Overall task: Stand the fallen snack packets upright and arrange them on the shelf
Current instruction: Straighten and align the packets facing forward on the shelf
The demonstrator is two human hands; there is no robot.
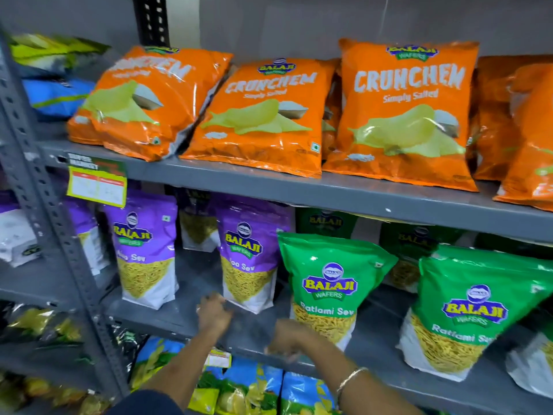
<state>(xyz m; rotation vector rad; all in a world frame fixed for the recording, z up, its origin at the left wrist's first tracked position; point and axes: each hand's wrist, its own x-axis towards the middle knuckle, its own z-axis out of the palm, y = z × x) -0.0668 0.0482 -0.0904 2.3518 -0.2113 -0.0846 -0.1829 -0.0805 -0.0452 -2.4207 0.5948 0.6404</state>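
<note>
Two bare forearms enter from the 6 o'clock edge and reach up to the front lip of the middle shelf. The left hand lies knuckles-up on the bare shelf board, its fingers bunched and curled toward the foot of a purple Aloo Sev packet at its 1 o'clock; motion blur hides whether the fingertips touch the packet or pinch anything, so the grip cannot be told. The right hand, with a thin bangle on the wrist, hangs at the shelf edge with fingers curled downward and blurred; whether they close on anything cannot be told. It sits just beside the lower corner of a green Ratlami Sev packet, which stands upright at its 1 o'clock.

On the same shelf a second purple packet stands at the 9 o'clock side and a second green packet leans at 3 o'clock. Further packets behind them are dim and partly covered. On the shelf above, orange Crunchem packets lean back in a row; the leftmost is blurred and the rightmost is cut off by the frame. A yellow price tag hangs from that shelf's edge. Packets on the bottom shelf are largely hidden by the arms.
</note>
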